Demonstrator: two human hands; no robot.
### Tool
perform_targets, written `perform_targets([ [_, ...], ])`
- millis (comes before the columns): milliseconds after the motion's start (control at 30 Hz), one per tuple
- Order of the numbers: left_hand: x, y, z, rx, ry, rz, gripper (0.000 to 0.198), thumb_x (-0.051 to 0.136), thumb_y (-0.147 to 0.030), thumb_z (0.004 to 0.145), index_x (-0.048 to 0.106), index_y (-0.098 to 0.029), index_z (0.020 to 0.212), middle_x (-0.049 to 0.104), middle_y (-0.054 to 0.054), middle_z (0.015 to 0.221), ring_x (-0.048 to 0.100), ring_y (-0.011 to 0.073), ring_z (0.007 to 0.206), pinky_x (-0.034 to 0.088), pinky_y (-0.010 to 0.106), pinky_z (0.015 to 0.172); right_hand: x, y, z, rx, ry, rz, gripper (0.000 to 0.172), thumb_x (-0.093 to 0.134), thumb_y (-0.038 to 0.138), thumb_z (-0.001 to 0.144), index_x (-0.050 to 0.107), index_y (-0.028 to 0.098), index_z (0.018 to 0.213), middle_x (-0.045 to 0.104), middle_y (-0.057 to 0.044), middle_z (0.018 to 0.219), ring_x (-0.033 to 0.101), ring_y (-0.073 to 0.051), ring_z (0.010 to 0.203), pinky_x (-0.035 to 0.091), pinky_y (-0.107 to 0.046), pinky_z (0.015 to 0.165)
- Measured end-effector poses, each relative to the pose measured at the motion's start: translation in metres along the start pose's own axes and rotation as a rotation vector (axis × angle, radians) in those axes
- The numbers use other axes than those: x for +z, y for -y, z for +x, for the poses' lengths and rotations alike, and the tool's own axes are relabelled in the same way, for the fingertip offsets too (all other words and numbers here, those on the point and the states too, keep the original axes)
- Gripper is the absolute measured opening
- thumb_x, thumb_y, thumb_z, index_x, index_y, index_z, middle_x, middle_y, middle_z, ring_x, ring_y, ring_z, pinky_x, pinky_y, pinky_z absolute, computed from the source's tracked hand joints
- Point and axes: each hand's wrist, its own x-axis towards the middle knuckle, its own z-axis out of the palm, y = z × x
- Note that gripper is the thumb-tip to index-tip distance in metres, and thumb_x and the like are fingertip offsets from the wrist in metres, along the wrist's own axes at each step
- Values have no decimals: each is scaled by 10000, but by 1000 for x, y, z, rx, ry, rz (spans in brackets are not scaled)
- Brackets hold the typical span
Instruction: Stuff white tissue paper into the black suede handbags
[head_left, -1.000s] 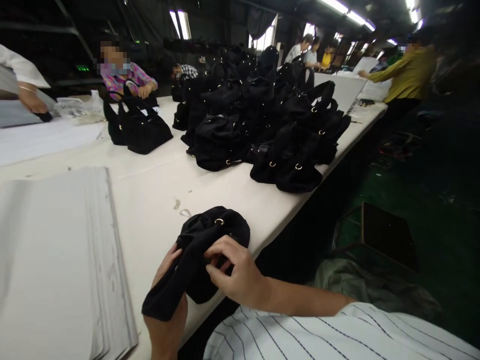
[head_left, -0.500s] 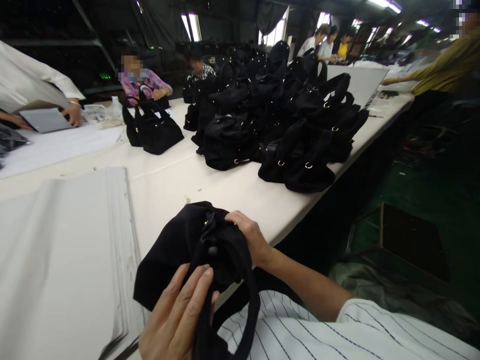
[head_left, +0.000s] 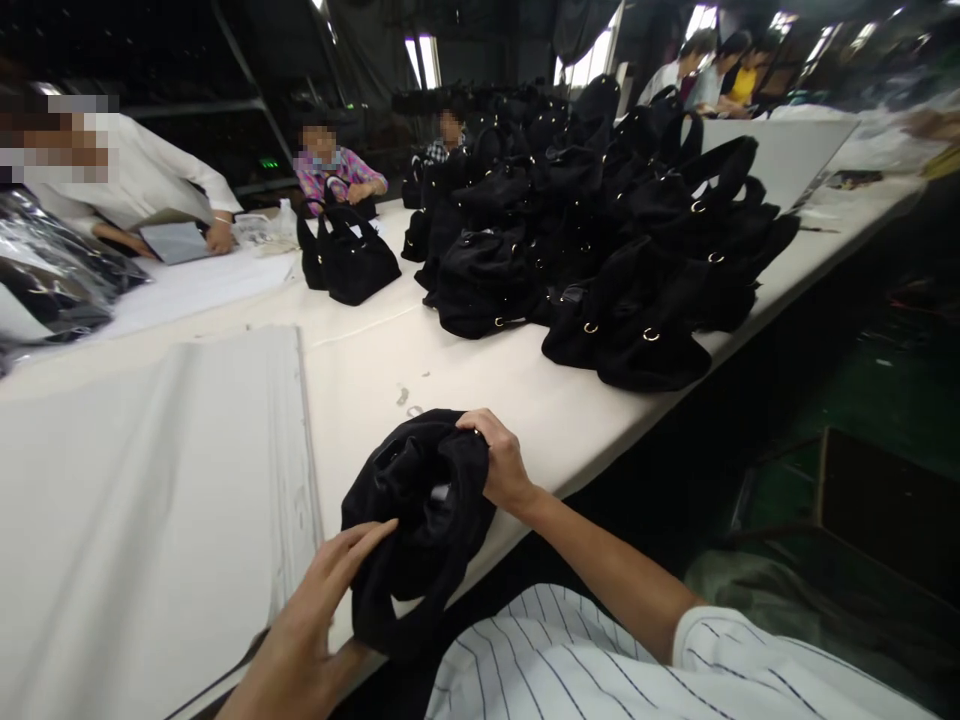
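Observation:
A black cloth bag point(head_left: 420, 510) rests at the near edge of the pale table, its mouth open upward and a dark lining with a small light label showing inside. My right hand point(head_left: 501, 462) grips the bag's far right rim, fingers closed on the cloth. On the near left side, my left hand point(head_left: 319, 600) has its fingers laid along the rim and its thumb lower down beside the handle, with the bag's edge between them.
Many black bags point(head_left: 487, 275) are heaped farther along the table point(head_left: 480, 385). A thick stack of white sheets point(head_left: 157, 500) lies at the left. Several people stand or sit around the table, one in white point(head_left: 161, 165). A dark stool point(head_left: 885, 500) is at the right.
The bag's mouth has turned upward and spread wider. My left hand has moved lower and left from over the handle to the near rim. The view has swung left.

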Motion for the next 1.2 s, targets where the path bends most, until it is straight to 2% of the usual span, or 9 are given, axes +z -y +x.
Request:
perform_targets([
  [67, -8, 1, -5, -157, 31, -254, 472, 610, -370, 848, 581, -331, 1317, 501, 57, 1465, 516, 304, 1313, 506, 426, 1035, -2, 2, -2, -31, 27, 44, 138, 535, 161, 889, 610, 203, 996, 629, -65, 1011, 608, -191, 963, 509, -338, 871],
  [167, -13, -1, 4, -462, -236, -504, 449, 576, -507, 859, 621, -268, 1236, 629, 90, 1309, 594, 307, 1219, 488, 467, 1052, -8, 10, -4, -54, 46, 126, 132, 502, 167, 929, 607, 208, 1000, 621, -70, 1020, 608, -188, 977, 516, -350, 880],
  [267, -1, -6, 27, -609, -292, -390, 589, 610, -643, 765, 607, -236, 1191, 711, 80, 1093, 662, 299, 1075, 513, 480, 999, -9, 19, -11, -87, 51, 179, 146, 500, 166, 941, 614, 214, 1018, 614, -77, 1045, 614, -188, 986, 531, -356, 873],
  [433, 35, -12, 51, -559, -335, 13, 374, 545, -432, 808, 512, -240, 1127, 702, 63, 997, 680, 281, 926, 526, 395, 788, -6, 18, -20, -187, 126, 150, 224, 545, 124, 894, 622, 208, 1086, 617, -88, 1092, 622, -191, 999, 554, -348, 858],
  [600, 42, -11, 58, -541, -468, 109, 179, 540, -259, 796, 517, -249, 974, 644, -9, 786, 639, 198, 716, 441, 289, 654, -31, 28, 0, -34, 522, -9, 504, 536, 22, 807, 595, 225, 1265, 524, -95, 1358, 564, -206, 1202, 504, -366, 1013],
  [667, 39, -15, 65, -493, -483, 137, 177, 528, -188, 785, 523, -244, 952, 625, -5, 769, 617, 198, 694, 412, 293, 647, -42, 49, 9, -75, 421, -15, 563, 471, -18, 808, 583, 235, 1297, 485, -95, 1404, 515, -207, 1267, 464, -388, 1063],
  [767, 32, -29, 79, -427, -490, 125, 237, 498, -87, 743, 520, -235, 926, 607, 14, 744, 599, 216, 680, 390, 321, 643, -44, 82, 15, -159, 314, 77, 421, 383, -36, 842, 690, 200, 1010, 629, -77, 1166, 610, -173, 1097, 516, -326, 944],
  [967, 30, -56, 107, -288, -476, 63, 329, 490, -24, 670, 561, -236, 912, 652, 32, 836, 624, 207, 762, 454, 327, 712, 6, 61, 21, 139, 715, -219, 279, 432, 15, 804, 680, 141, 780, 725, -106, 859, 678, -207, 793, 486, -288, 677],
  [1200, 40, 5, 109, -361, -543, -117, 326, 579, -137, 748, 617, -199, 1066, 671, 45, 853, 639, 189, 749, 525, 319, 721, 30, 23, 78, 111, 777, -318, 268, 482, 154, 846, 746, 156, 891, 752, -116, 959, 703, -271, 927, 512, -351, 824],
])
